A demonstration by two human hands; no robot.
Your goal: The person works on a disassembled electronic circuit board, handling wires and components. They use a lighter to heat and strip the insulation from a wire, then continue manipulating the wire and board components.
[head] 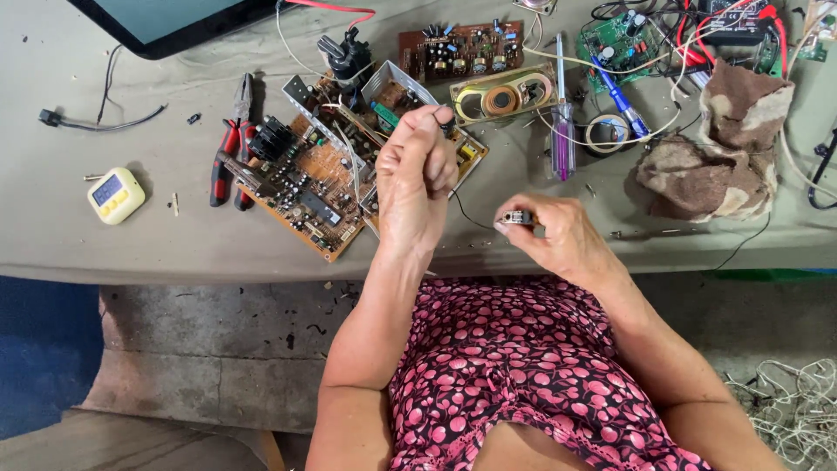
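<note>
Two hands share one job just in front of the brown circuit board [305, 187]: my right hand [558, 234] pinches a small dark component [516, 217] steady, while my left hand [418, 174], fisted above the board's near edge, draws its thin black wire [466, 214] taut.

large circuit board [301, 187] mid-surface | red-handled pliers [228, 153] just left of board | yellow timer [115, 194] farther left | oval speaker [503, 96] right of board | purple screwdriver [562, 131] beyond speaker | brown cloth [724, 144] far right of board
</note>
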